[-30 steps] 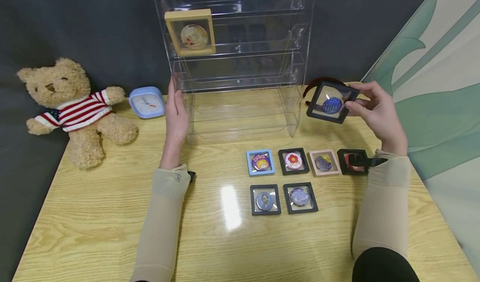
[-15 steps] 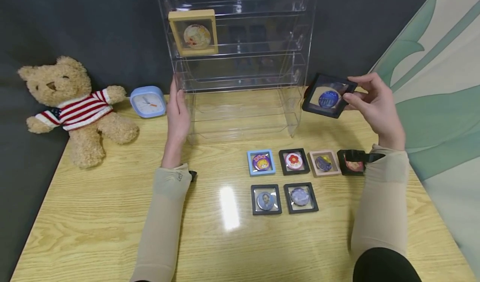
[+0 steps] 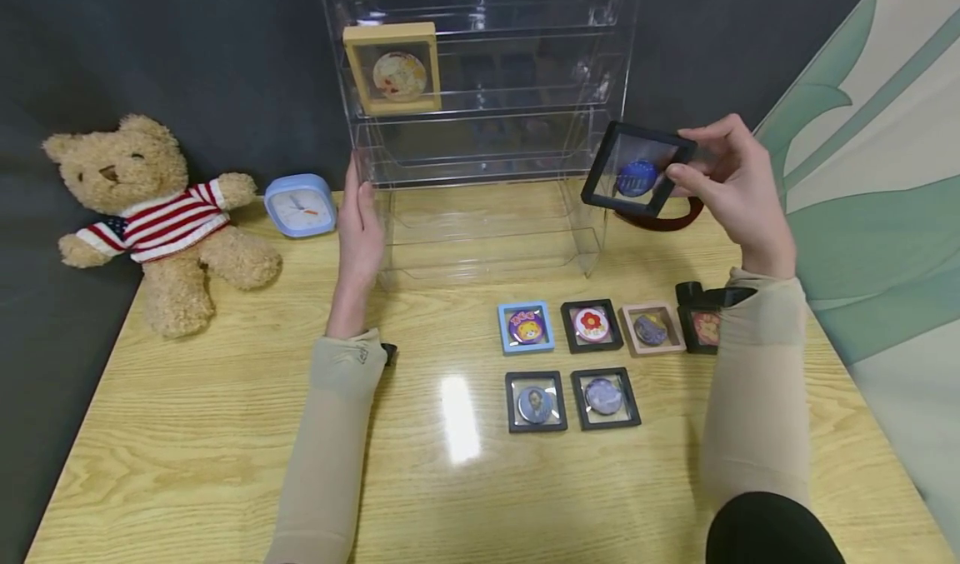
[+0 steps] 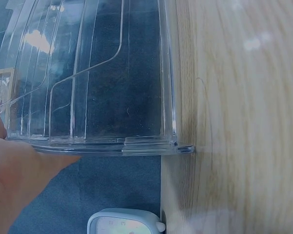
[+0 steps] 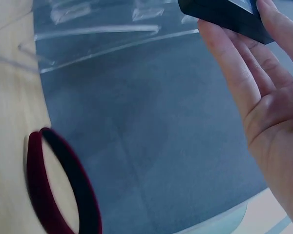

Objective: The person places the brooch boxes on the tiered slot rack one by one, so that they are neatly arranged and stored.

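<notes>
My right hand [image 3: 737, 182] pinches a black square display frame [image 3: 609, 160] by its right edge, thumb in front and fingers behind. Inside the frame is a round blue pin badge [image 3: 637, 178]. It is raised at the right side of a clear acrylic tiered display rack [image 3: 487, 183], overlapping the rack's edge in the head view. In the right wrist view only the lower part of the black frame [image 5: 224, 18] shows. My left hand [image 3: 360, 239] rests with straight fingers along the rack's left side. A yellow framed badge [image 3: 393, 68] stands at the left of an upper tier.
Several framed badges lie in two rows before the rack, including a blue-framed one [image 3: 526, 327] and a pink-framed one [image 3: 652, 329]. Left stand a blue alarm clock [image 3: 301, 205] and a teddy bear [image 3: 153, 214]. A dark red headband [image 5: 39, 190] lies right of the rack.
My right hand has lifted the black display frame up and leftward, toward the rack, uncovering more of the headband's front. My left hand stays at the rack's side.
</notes>
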`<act>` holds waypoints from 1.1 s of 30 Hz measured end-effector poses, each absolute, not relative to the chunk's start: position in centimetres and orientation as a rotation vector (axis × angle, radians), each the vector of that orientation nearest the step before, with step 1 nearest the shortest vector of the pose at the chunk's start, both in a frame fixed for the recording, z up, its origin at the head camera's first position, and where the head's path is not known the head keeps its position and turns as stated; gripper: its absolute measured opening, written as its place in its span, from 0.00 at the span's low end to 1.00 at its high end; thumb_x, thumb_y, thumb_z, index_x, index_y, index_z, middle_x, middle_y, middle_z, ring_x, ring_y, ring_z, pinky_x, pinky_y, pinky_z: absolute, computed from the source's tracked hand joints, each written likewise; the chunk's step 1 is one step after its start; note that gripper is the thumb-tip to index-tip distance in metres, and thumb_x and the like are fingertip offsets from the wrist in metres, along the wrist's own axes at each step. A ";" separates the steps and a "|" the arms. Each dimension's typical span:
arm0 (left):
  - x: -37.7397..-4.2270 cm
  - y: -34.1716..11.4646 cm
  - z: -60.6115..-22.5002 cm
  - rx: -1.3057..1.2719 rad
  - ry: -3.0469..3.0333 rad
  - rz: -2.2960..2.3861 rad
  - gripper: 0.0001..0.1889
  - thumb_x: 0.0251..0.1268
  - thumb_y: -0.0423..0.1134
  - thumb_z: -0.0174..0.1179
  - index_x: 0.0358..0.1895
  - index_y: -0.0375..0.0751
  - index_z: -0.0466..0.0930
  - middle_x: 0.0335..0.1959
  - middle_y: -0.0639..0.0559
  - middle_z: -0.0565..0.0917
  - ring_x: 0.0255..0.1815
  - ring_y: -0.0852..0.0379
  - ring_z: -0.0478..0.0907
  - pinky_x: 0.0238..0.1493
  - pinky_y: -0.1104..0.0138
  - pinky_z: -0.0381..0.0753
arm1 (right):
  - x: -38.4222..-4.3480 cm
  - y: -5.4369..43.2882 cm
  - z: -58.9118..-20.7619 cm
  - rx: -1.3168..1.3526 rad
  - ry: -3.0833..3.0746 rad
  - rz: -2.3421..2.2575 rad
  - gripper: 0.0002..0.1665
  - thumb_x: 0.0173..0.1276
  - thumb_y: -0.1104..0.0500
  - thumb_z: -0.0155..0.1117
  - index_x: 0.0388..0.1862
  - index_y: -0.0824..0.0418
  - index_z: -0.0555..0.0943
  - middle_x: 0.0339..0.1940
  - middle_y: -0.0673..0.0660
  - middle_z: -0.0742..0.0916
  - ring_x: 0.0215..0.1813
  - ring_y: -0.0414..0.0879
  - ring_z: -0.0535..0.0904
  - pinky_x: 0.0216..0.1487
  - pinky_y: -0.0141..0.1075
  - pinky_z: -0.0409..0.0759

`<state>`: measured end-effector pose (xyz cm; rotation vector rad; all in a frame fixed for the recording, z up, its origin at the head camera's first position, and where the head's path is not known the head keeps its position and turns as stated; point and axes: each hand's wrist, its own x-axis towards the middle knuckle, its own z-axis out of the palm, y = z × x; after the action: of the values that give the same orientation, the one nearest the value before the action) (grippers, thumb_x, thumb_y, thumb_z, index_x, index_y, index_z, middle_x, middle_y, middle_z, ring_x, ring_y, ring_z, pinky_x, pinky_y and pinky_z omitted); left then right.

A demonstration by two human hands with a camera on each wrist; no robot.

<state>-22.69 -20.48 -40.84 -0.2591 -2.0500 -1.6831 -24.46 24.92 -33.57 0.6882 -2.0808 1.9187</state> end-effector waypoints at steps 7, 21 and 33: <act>-22.7 -20.4 -40.8 -0.231 -2.089 -1.674 0.28 0.92 0.36 0.33 0.87 0.30 0.47 0.87 0.39 0.53 0.86 0.55 0.51 0.81 0.69 0.54 | -25.5 22.7 -31.5 0.751 -2.083 1.824 0.14 0.74 0.75 0.66 0.57 0.70 0.81 0.51 0.61 0.88 0.30 0.43 0.88 0.38 0.29 0.88; -22.8 -20.6 -40.9 -0.273 -2.046 -1.703 0.28 0.92 0.35 0.33 0.87 0.31 0.47 0.87 0.40 0.52 0.86 0.54 0.51 0.82 0.68 0.54 | -28.3 18.3 -28.1 0.906 -2.041 1.524 0.17 0.76 0.71 0.68 0.61 0.67 0.81 0.57 0.58 0.86 0.36 0.41 0.89 0.43 0.28 0.87; -22.8 -20.6 -40.8 -0.267 -2.057 -1.698 0.28 0.92 0.34 0.32 0.87 0.31 0.46 0.88 0.39 0.51 0.86 0.54 0.50 0.82 0.68 0.53 | -30.2 14.4 -26.8 0.929 -2.048 1.416 0.18 0.77 0.70 0.68 0.64 0.64 0.82 0.48 0.51 0.89 0.42 0.45 0.88 0.45 0.29 0.87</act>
<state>-22.79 -20.58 -40.82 -0.2673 -2.0573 -1.6984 -30.18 14.37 -26.81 0.9295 -2.0478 1.4156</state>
